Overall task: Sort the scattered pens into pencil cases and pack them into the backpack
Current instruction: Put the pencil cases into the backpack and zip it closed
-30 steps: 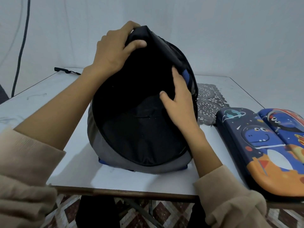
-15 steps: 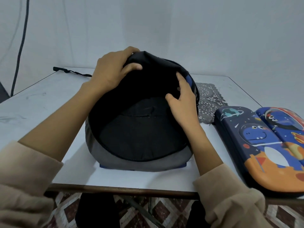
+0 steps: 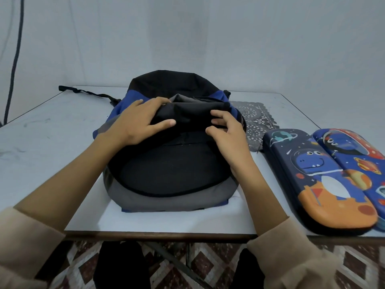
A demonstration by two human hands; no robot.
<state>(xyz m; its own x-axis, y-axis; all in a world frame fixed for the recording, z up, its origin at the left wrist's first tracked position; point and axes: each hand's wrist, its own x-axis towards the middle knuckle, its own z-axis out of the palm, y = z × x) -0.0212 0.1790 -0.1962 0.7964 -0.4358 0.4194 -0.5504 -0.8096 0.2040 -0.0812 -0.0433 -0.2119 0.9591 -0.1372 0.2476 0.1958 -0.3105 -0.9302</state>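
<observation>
A black, blue and grey backpack (image 3: 166,180) lies flat on the white table (image 3: 52,138), its opening toward me. My left hand (image 3: 137,122) grips the black upper flap of the opening from the left, thumb under the fabric. My right hand (image 3: 227,132) pinches the same flap at its right side. Two hard pencil cases with dinosaur space prints lie side by side at the right: one (image 3: 318,180) nearer the backpack, the other (image 3: 358,161) at the frame's edge. Both cases look closed. No loose pens are visible.
A grey lace mat (image 3: 254,119) lies behind the cases, next to the backpack. A black strap (image 3: 83,92) trails off the backpack's far left. A dark cable (image 3: 14,59) hangs on the wall at left. The table's front edge is close to me.
Both hands have brought the raised flap down and toward me, so the backpack's wide opening has flattened. The blue and black back of the pack now shows behind the hands.
</observation>
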